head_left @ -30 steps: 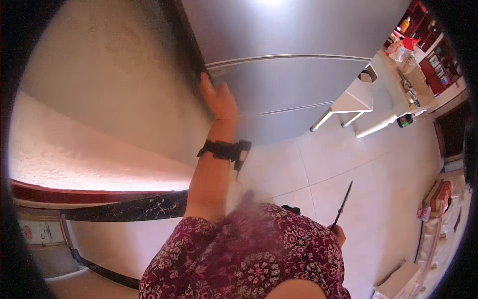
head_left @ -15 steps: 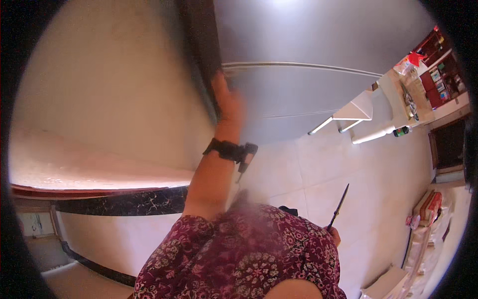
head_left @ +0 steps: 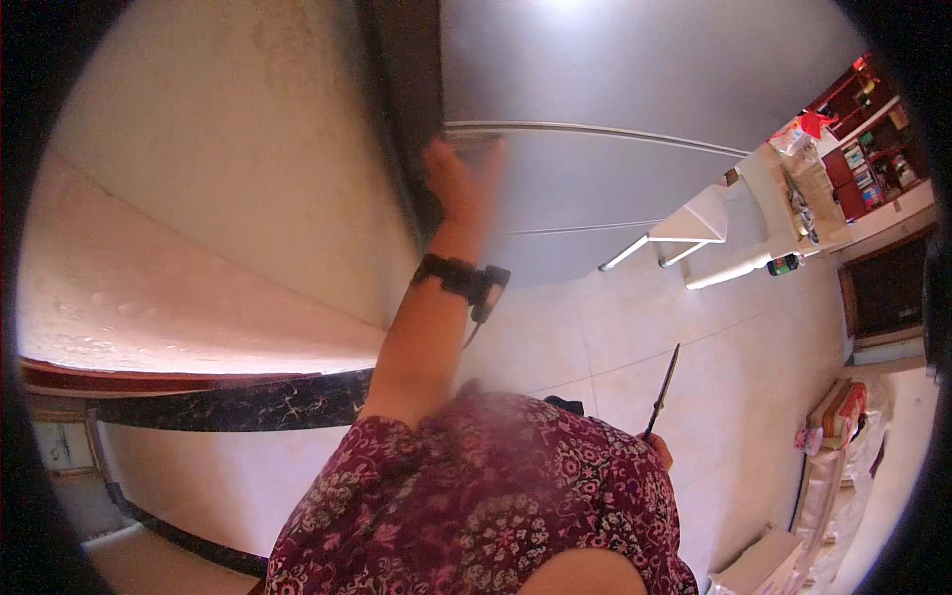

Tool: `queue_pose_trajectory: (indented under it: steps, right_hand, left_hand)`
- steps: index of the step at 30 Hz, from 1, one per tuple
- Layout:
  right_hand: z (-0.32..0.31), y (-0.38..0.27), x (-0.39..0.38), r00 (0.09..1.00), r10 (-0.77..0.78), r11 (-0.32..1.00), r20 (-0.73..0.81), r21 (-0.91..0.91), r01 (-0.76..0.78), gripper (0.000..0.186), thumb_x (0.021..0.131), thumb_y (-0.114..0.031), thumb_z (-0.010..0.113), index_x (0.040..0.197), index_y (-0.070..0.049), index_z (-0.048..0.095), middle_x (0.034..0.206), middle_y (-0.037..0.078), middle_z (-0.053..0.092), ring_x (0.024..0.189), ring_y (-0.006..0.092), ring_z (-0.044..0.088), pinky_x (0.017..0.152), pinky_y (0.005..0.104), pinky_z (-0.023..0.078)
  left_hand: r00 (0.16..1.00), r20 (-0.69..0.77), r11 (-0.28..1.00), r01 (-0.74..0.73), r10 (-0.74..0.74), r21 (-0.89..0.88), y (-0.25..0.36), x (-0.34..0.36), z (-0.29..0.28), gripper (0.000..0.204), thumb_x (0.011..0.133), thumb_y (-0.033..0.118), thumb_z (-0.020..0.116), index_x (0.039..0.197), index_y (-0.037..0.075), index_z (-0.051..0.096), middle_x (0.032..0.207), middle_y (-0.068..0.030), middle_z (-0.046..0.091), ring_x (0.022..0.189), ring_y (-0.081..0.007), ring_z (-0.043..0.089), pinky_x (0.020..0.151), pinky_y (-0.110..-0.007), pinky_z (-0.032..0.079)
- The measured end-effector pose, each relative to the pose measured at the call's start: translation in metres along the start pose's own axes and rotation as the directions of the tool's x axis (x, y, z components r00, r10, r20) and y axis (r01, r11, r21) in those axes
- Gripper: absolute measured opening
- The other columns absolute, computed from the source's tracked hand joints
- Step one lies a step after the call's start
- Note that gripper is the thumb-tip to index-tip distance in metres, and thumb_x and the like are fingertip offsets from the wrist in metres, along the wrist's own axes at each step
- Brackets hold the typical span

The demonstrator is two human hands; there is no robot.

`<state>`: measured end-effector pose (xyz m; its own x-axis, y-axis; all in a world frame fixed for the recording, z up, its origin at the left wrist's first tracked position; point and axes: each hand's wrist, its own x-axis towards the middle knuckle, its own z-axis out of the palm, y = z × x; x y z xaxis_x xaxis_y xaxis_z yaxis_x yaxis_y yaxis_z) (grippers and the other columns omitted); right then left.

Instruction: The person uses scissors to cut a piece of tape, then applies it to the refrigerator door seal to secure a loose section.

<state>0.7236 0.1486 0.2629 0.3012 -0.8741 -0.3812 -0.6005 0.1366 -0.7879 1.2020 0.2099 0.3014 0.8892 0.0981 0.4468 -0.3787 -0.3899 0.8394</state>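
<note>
A tall grey cabinet with horizontal grooves, like a refrigerator (head_left: 635,74), fills the top centre, beside a dark strip (head_left: 397,50) along its left edge. My left hand (head_left: 461,178), blurred, is at that edge near the upper groove, fingers apart; whether it presses the surface is unclear. A black device (head_left: 461,283) is strapped to that wrist. Low on the right, beside my patterned shirt, my right hand (head_left: 659,446) is closed on a long, thin, dark tool (head_left: 666,387) pointing upward, mostly hidden by my body.
A pale wall (head_left: 198,149) rises at left above a black marble strip (head_left: 238,402). At right stand white angled legs (head_left: 694,228), a cluttered table (head_left: 808,198) and red shelving (head_left: 863,159). Bundled items (head_left: 833,426) and cardboard (head_left: 754,560) lie low at right on the tiled floor (head_left: 565,337).
My left hand has shifted slightly right along with the cabinet's edge, and more of the dark strip beside it shows. My right hand has moved a little left, still holding the tool.
</note>
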Motion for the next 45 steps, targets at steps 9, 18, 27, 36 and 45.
queue_pose_trajectory:
  steps: [9, 18, 27, 36, 45]
  right_hand:
    - [-0.008, 0.039, 0.014, 1.000, 0.022, 0.999, -0.004, -0.046, -0.022, 0.014, 0.074, -0.001, 0.063, 0.087, -0.004, 0.063, 0.073, 0.001, 0.060, 0.070, 0.0107, 0.056, 0.065, 0.0246, 0.045]
    - [0.004, 0.024, 0.015, 0.988, -0.149, 0.970, 0.051, 0.199, 0.136, 0.026, 0.069, -0.013, 0.076, 0.087, 0.000, 0.061, 0.074, 0.002, 0.062, 0.068, 0.0068, 0.054, 0.062, 0.0225, 0.046]
    - [0.001, 0.069, -0.003, 0.999, 0.002, 0.951, -0.035, 0.310, 0.009, 0.025, 0.069, -0.010, 0.073, 0.088, 0.001, 0.062, 0.076, 0.005, 0.064, 0.069, 0.0088, 0.055, 0.063, 0.0255, 0.047]
    - [-0.061, 0.087, 0.071, 0.998, -0.048, 0.977, -0.047, 0.207, 0.057, 0.020, 0.072, -0.005, 0.071, 0.086, 0.002, 0.059, 0.075, 0.003, 0.061, 0.070, 0.0081, 0.057, 0.063, 0.0240, 0.048]
    - [-0.216, 0.072, 0.175, 1.000, 0.009, 0.953, 0.027, 0.303, -0.017, 0.019, 0.070, -0.006, 0.072, 0.078, -0.001, 0.056, 0.064, 0.001, 0.056, 0.060, 0.0067, 0.052, 0.053, 0.0222, 0.043]
  left_hand:
    - [0.989, 0.148, 0.999, 0.014, -0.021, 0.047, 0.004, 0.010, -0.014, 0.060, 0.064, 0.024, 0.078, 0.109, -0.003, 0.047, 0.106, -0.0179, 0.053, 0.098, -0.0308, 0.052, 0.084, -0.042, 0.042]
    - [0.993, 0.051, 0.958, -0.092, 0.110, -0.273, 0.008, 0.002, -0.033, 0.052, 0.069, 0.015, 0.074, 0.109, -0.005, 0.048, 0.109, -0.0159, 0.048, 0.101, -0.0272, 0.047, 0.089, -0.041, 0.037]
    - [0.991, 0.079, 0.821, 0.136, -0.110, -0.554, 0.016, 0.024, -0.034, 0.035, 0.091, 0.027, 0.040, 0.098, -0.004, 0.052, 0.097, -0.0152, 0.054, 0.085, -0.0236, 0.053, 0.077, -0.035, 0.043]
    - [1.000, -0.019, 0.999, -0.009, 0.010, 0.049, -0.030, 0.059, -0.029, 0.033, 0.087, 0.026, 0.045, 0.107, 0.000, 0.052, 0.104, -0.0124, 0.055, 0.088, -0.0235, 0.056, 0.072, -0.035, 0.047]
    - [0.701, 0.687, -0.584, -0.643, -0.191, 0.495, -0.150, -0.008, -0.110, 0.042, 0.082, 0.023, 0.059, 0.118, 0.005, 0.050, 0.115, -0.0094, 0.057, 0.097, -0.0218, 0.058, 0.072, -0.033, 0.049]
